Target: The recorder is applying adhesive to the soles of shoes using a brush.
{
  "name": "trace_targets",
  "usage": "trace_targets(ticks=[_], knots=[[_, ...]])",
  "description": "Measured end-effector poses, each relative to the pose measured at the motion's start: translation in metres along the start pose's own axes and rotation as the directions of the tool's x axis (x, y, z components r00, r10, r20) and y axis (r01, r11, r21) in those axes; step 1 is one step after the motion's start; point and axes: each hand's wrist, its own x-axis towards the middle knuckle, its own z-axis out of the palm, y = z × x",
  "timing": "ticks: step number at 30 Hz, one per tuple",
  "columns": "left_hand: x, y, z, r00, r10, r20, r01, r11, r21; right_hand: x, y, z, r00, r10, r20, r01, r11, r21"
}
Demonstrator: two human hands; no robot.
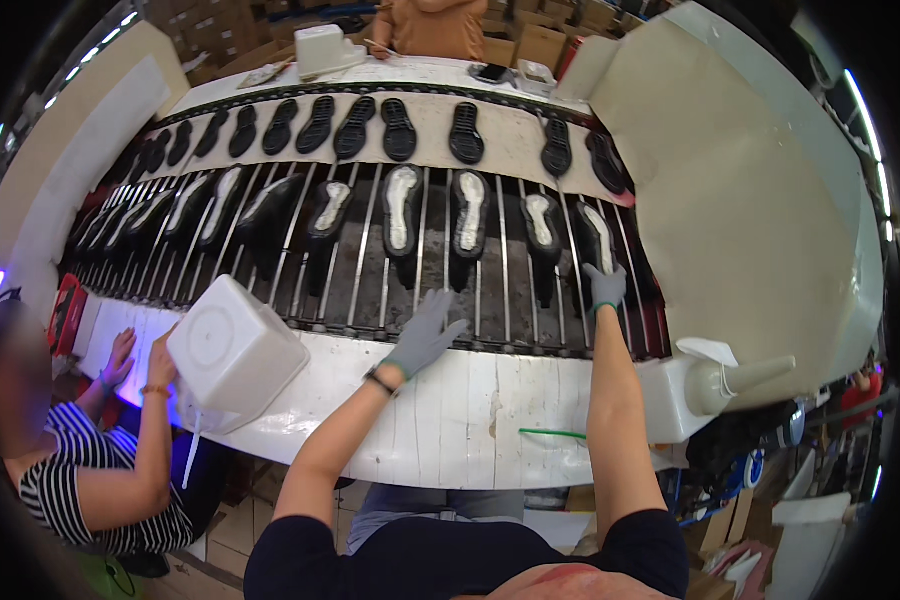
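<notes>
My left hand [428, 333], in a grey glove, is open with its fingers spread, just over the near edge of the rack of metal bars [504, 262]. No object is in it. At the right end of the rack, my right hand [607, 287], gloved too, has its fingers around the near end of a black shoe [597, 236]. That shoe lies sole side up, with a whitish strip along its bottom. Beside it lie similar black shoes, including one [541, 221] to its left and another [469, 214] nearer the middle.
Black soles [465, 133] line a beige belt [515, 130] beyond the rack. A white container [235, 350] stands left on the white ledge [440, 420], another [670, 400] at right. Beige panels [740, 200] flank both ends. Co-workers are at left [100, 470] and far side [435, 28].
</notes>
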Motion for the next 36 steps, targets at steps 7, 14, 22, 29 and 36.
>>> trace_targets(ticks=[7, 14, 22, 29, 36], knots=[[-0.122, 0.049, -0.066, 0.969, -0.12, -0.216, 0.047, 0.948, -0.313, -0.009, -0.068, -0.032, 0.983, -0.163, 0.08, 0.171, 0.979, -0.11], [-0.178, 0.086, -0.047, 0.95, -0.242, -0.199, 0.086, 0.812, -0.577, -0.051, -0.119, -0.145, 0.919, -0.38, 0.102, 0.378, 0.925, 0.039], [-0.125, 0.151, -0.022, 0.97, -0.054, -0.236, -0.112, 0.762, -0.637, -0.255, -0.163, -0.269, 0.8, -0.584, 0.139, 0.316, 0.606, 0.73], [-0.212, 0.164, -0.02, 0.882, -0.194, -0.431, -0.169, 0.722, -0.671, -0.363, 0.007, -0.202, 0.966, 0.17, 0.194, -0.256, 0.534, 0.806], [-0.253, 0.103, 0.014, 0.892, -0.236, -0.385, 0.054, 0.902, -0.428, -0.353, 0.046, -0.163, 0.866, 0.225, 0.447, -0.48, 0.122, 0.869]])
